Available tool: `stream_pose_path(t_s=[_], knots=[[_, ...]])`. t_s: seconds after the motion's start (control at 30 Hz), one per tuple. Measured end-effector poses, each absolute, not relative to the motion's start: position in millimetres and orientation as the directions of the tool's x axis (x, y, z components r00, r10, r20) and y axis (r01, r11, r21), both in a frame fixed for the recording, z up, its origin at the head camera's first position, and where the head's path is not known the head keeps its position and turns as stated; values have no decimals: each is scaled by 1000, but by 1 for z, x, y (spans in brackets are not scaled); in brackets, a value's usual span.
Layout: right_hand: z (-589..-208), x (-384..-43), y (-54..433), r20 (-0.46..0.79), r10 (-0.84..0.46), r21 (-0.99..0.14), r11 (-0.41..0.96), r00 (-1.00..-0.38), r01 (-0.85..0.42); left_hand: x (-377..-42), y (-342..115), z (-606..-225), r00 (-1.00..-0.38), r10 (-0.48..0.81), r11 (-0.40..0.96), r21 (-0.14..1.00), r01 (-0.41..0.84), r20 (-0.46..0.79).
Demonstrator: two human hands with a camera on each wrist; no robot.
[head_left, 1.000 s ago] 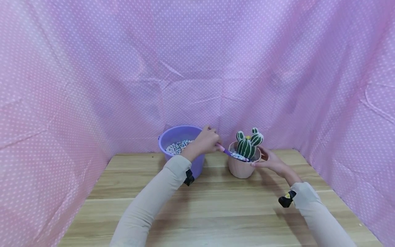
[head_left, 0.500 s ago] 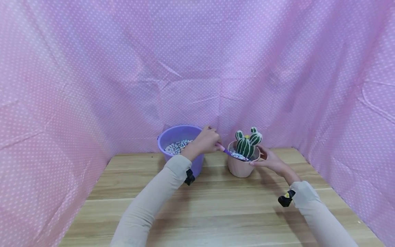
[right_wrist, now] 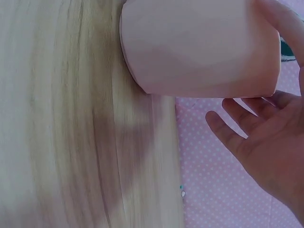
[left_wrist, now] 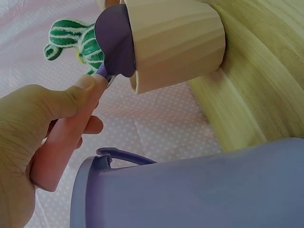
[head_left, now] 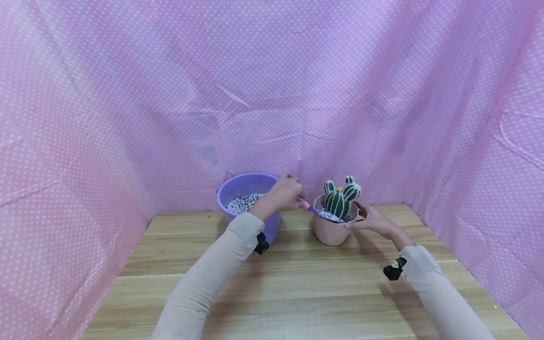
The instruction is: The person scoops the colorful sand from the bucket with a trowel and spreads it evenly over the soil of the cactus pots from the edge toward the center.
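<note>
My left hand [head_left: 284, 193] grips the pink handle of a small trowel [left_wrist: 69, 137], thumb along its top. Its purple blade [left_wrist: 114, 40] reaches over the rim of a pale pink flowerpot [head_left: 332, 234], with small white and blue pebbles [head_left: 326, 214] around it. Inside the pot stands a green cactus [head_left: 337, 204] with white stripes, leaning slightly. My right hand [head_left: 376, 222] holds the pot by its right side, thumb at the front near the rim and fingers behind, as the right wrist view shows the hand [right_wrist: 280, 137] too.
A purple bucket [head_left: 273, 230], partly filled with similar pebbles [head_left: 242, 203], stands left of the pot under my left forearm. Its handle [left_wrist: 126, 155] hangs at the rim. Pink dotted cloth [head_left: 263, 94] hangs behind the wooden table [head_left: 306, 283].
My right wrist has lifted and turned slightly while the hand stays at the pot. The trowel keeps its place over the rim, and the pebbles by its blade look a little lower.
</note>
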State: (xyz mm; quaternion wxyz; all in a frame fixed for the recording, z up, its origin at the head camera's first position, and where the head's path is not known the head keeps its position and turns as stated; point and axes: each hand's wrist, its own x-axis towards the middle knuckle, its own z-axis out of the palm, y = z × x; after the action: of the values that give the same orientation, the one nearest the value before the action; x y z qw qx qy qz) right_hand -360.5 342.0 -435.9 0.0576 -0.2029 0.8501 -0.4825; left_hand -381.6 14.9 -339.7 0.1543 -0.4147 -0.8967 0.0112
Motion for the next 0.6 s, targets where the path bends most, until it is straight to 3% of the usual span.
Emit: stream_pose_path(t_s=[0.6], knots=[[-439,-358,335,149,-357,-820,477,-922,-317,-382,11,-336,-609,755,649,-140,748,243]])
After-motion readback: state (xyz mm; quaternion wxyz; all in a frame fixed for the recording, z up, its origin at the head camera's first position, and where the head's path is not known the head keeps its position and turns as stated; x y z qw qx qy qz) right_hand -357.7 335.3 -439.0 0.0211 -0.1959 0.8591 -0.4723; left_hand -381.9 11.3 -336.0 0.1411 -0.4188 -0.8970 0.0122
